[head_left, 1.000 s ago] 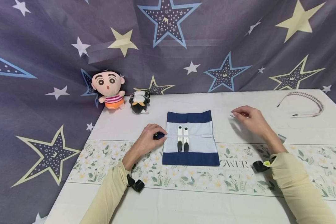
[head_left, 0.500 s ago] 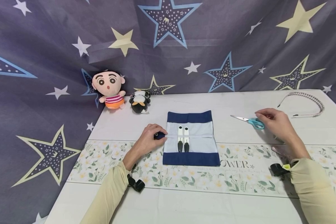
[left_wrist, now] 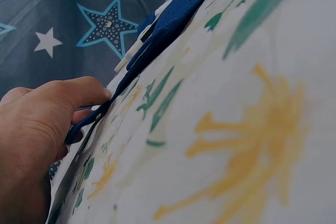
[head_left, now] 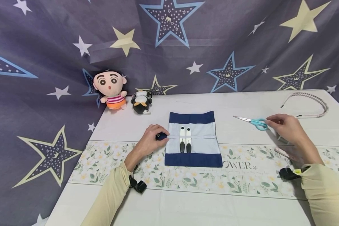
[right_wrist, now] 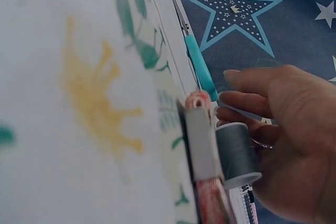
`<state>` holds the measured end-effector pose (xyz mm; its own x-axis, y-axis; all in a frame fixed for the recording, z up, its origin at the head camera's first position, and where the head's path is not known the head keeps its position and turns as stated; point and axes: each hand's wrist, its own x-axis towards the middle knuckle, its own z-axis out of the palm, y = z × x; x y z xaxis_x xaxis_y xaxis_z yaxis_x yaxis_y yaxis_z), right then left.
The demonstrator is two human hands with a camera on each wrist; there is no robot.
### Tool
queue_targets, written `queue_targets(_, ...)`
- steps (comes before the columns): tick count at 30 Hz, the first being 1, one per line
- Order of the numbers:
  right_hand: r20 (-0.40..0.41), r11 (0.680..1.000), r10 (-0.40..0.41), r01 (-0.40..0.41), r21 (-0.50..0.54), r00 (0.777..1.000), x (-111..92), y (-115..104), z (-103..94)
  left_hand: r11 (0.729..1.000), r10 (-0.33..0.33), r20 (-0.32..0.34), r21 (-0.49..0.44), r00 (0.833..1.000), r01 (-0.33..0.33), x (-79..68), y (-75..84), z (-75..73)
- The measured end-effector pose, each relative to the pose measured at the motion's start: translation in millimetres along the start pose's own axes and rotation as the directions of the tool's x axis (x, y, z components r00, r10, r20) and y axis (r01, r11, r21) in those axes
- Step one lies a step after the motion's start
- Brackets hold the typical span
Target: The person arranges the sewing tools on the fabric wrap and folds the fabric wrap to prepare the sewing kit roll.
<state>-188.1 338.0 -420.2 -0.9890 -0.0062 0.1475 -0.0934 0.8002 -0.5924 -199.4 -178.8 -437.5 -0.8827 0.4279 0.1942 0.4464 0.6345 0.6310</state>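
Observation:
A navy and pale blue fabric case [head_left: 193,160] lies unfolded on the table. Two slim white tools with black ends [head_left: 185,139] sit under the elastic band across its middle. My left hand [head_left: 152,138] pinches the case's navy tab [left_wrist: 122,83] at the left edge, a metal snap showing on it. To the right lie scissors [head_left: 251,121] with turquoise handles, blades pointing left. My right hand [head_left: 286,127] hovers beside their handle loops, fingers loosely bent and holding nothing. A grey thread spool [right_wrist: 239,153] stands partly behind that hand in the head view.
A narrow pinkish item [head_left: 285,153] lies below the right hand. At the back right is a beaded headband [head_left: 322,105]. A plush doll [head_left: 110,91] and a penguin toy [head_left: 141,102] sit at the back left, before a star-patterned cloth [head_left: 172,62].
My right hand has moved right, off the scissors, uncovering them on the table; the pinkish item has come into sight too. My left hand keeps its pinch on the tab.

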Motion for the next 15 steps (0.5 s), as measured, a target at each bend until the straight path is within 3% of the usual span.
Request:
queue_targets(6, 0.042, 1.000, 0.006, -0.006, 0.005, 0.999, -1.2, 3.6, -0.3, 1.000, -0.011, 0.003, -0.003, 1.000, 0.011, -0.3, 0.9, 0.4)
queue_targets(15, 0.043, 1.000, -0.003, 0.003, -0.008, 0.999, 2.2, 8.1, 3.9, 1.000, -0.002, -0.002, 0.003, 1.000, 0.002, 0.4, -0.4, 0.9)
